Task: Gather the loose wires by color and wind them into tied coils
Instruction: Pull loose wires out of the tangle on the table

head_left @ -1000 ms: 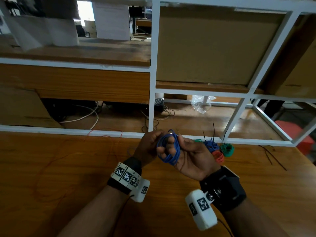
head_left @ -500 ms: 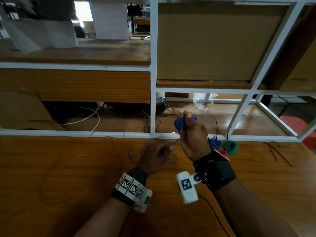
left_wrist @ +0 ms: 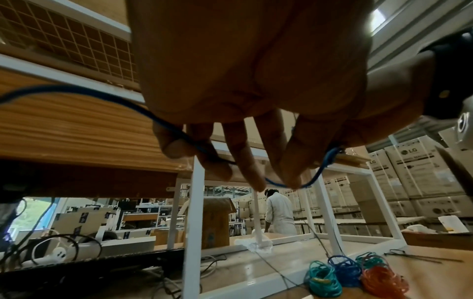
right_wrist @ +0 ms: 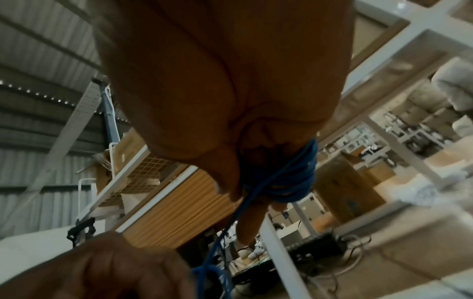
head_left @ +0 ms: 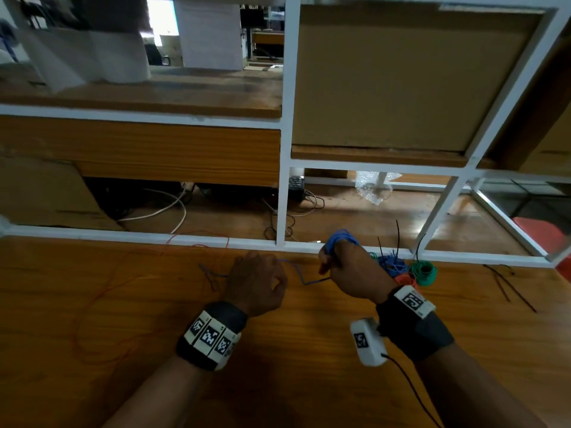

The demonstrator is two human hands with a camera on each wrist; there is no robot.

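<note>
Both forearms are showing bare, no sleeves. The left wrist is wearing a black band [head_left: 227, 319] carrying a row of white tiles with black square-code markers [head_left: 211, 337]. The right wrist is wearing a wider black strap [head_left: 415, 332] with one white marker tile [head_left: 413, 301] on top, a white camera block [head_left: 367, 341] bearing a marker, and a thin black cable [head_left: 411, 390] trailing toward the near edge.
</note>
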